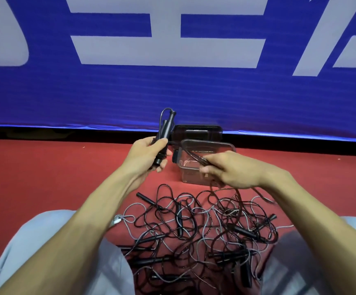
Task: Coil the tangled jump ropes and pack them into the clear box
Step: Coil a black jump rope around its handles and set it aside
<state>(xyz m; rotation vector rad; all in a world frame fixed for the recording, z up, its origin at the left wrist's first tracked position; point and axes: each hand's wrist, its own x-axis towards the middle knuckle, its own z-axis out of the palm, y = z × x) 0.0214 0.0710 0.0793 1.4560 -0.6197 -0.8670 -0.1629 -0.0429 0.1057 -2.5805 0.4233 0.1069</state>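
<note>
My left hand (150, 154) grips two black jump-rope handles (166, 128) upright, side by side, their cord ends pointing up. From them a black cord (188, 153) runs right to my right hand (228, 170), which pinches it over the clear box (226, 145). The box stands open on the red floor, partly hidden by my right hand. Below the hands lies a tangled pile of black and grey jump ropes (198, 228) with several black handles, between my knees.
The box's lid (197, 132) leans behind the box against the base of a blue banner with white characters (172, 81). Red floor (55, 167) stretches left and right. My knees in light grey trousers (51, 252) flank the pile.
</note>
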